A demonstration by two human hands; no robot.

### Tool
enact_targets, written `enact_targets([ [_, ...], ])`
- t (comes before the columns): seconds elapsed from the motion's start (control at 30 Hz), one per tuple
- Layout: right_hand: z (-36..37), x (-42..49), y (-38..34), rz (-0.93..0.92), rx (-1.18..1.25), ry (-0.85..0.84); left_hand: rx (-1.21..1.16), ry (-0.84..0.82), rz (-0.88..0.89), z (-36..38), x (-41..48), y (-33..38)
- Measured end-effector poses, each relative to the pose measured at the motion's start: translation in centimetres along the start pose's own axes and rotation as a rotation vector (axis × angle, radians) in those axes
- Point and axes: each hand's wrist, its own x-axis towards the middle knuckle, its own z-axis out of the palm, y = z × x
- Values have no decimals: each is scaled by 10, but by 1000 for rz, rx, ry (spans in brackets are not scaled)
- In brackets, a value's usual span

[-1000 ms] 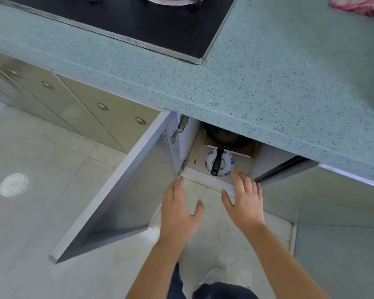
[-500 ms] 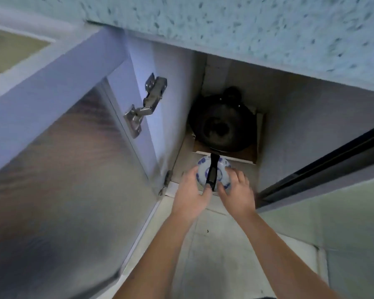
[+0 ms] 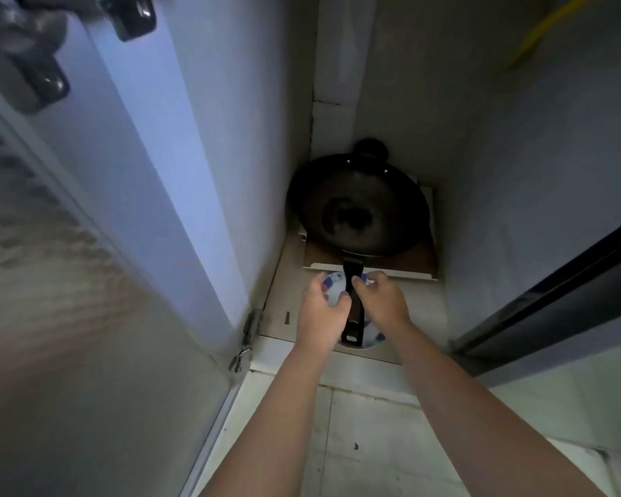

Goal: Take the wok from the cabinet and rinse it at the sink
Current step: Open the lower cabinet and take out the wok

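A black wok (image 3: 357, 206) sits deep in the open cabinet on a piece of cardboard (image 3: 423, 261). Its long black handle (image 3: 354, 310) points toward me and lies over a blue-and-white plate (image 3: 332, 288). My left hand (image 3: 319, 313) hovers over the plate's left part, fingers curved and apart, thumb against the handle's left side. Just right of the handle is my right hand (image 3: 382, 299), its thumb touching the handle and its fingers curled over the plate's far rim. Neither hand clearly wraps the handle.
The open cabinet door (image 3: 69, 317) stands close on the left, with hinges (image 3: 246, 338) at its lower edge. A second, dark door edge (image 3: 552, 285) juts in on the right. The cabinet walls are narrow around the wok. Pale floor tiles (image 3: 355, 443) lie below.
My view has moved much closer into the cabinet. Both hands have reached forward from the cabinet's front edge to either side of the wok handle, over the plate.
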Motion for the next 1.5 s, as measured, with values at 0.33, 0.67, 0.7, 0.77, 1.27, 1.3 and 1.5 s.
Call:
enact_targets([
  [0.33, 20, 49, 7, 169, 409, -183, -234, -123, -215, 26, 25, -35],
  [0.67, 18, 55, 7, 253, 503, -323, -236, -173, -179, 42, 33, -33],
  [0.7, 20, 57, 7, 242, 474, -316, -236, -168, -181, 42, 34, -33],
  [0.77, 23, 59, 8, 225, 438, -298, -217, -168, -170, 43, 34, -34],
  [1.27, 21, 51, 15, 143, 416, -220, -234, -72, -91, 52, 20, -33],
  [1.3, 21, 49, 17, 126, 419, -221, -236, -69, -88, 52, 17, -33],
  [1.5, 12, 41, 14, 52, 372, -212, -261, -49, -91, 54, 6, -27],
])
